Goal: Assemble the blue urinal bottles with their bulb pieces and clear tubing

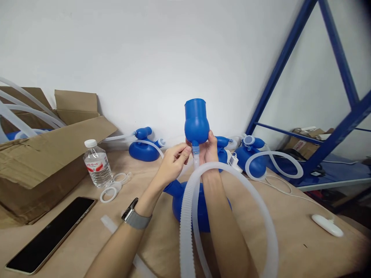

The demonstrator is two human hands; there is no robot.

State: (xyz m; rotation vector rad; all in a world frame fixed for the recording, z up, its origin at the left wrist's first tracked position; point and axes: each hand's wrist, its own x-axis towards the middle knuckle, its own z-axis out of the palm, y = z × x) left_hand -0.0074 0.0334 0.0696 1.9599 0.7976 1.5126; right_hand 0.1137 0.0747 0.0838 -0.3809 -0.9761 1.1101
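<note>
1. Because the table [301, 247] stands against a white wall [130, 58], its tan covering serves as one long work surface, with a blue metal shelf frame [278, 65] rising to the right.
2. At the left, a cardboard box [34, 162] sits with its flaps open and long white tubes [29, 112] trailing out, apparently kept close for easy reach.
3. A ribbed white hose [185, 235] loops up past the right forearm, its weight resting on the table rather than hanging from the hands.
4. Finished-looking blue urinals [142, 151] with tubing lie along the back of the table, and another blue urinal [188, 208] lies beneath the arms.
5. A black phone [49, 235] lies flat and a water bottle [97, 164] stands upright near the box, both set away from the hands.
6. A blue bulb [196, 121] is raised above the table, mouth up, in the right hand [210, 150], which grasps it from below and keeps it steady.
7. The left hand [174, 162] is pinched beside the clear stem [196, 154] under the bulb; whether it grips the stem, I cannot tell.
8. Small white rings [108, 194] lie near the bottle, clear of the arms.
</note>
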